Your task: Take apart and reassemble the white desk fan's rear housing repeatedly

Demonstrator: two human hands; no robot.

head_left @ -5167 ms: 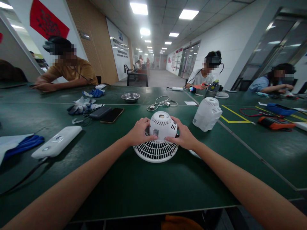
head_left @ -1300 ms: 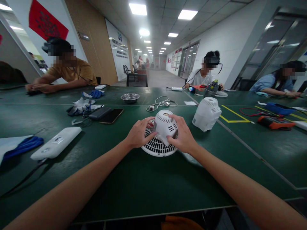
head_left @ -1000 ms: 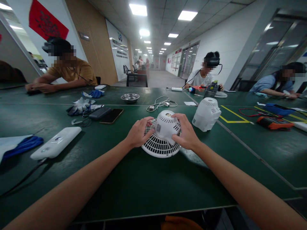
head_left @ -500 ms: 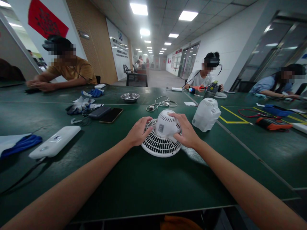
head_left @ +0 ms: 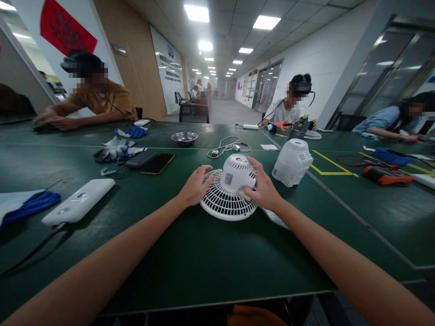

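Observation:
A white fan head lies face down on the green table, its round grille (head_left: 228, 208) below and its motor housing (head_left: 234, 176) on top. The housing carries a small printed label and vent slots. My right hand (head_left: 263, 188) is closed around the housing's right side, thumb in front and fingers behind. At the grille's left edge is my left hand (head_left: 193, 188), fingers and thumb apart and off the housing; whether it touches the grille I cannot tell. Part of a pale object shows under my right wrist.
A translucent white cover (head_left: 292, 163) stands to the right. Behind the fan are a white cable (head_left: 226, 147) and a metal bowl (head_left: 184, 138). Leftward lie a phone (head_left: 158, 164), gloves (head_left: 113, 150) and a white power bank (head_left: 79, 201). An orange multimeter (head_left: 387, 175) lies right. Several people sit around.
Both hands held the housing earlier; my left hand has since come off it to the grille's left edge. The housing has turned, swinging its label towards the front, and the fan has shifted slightly right.

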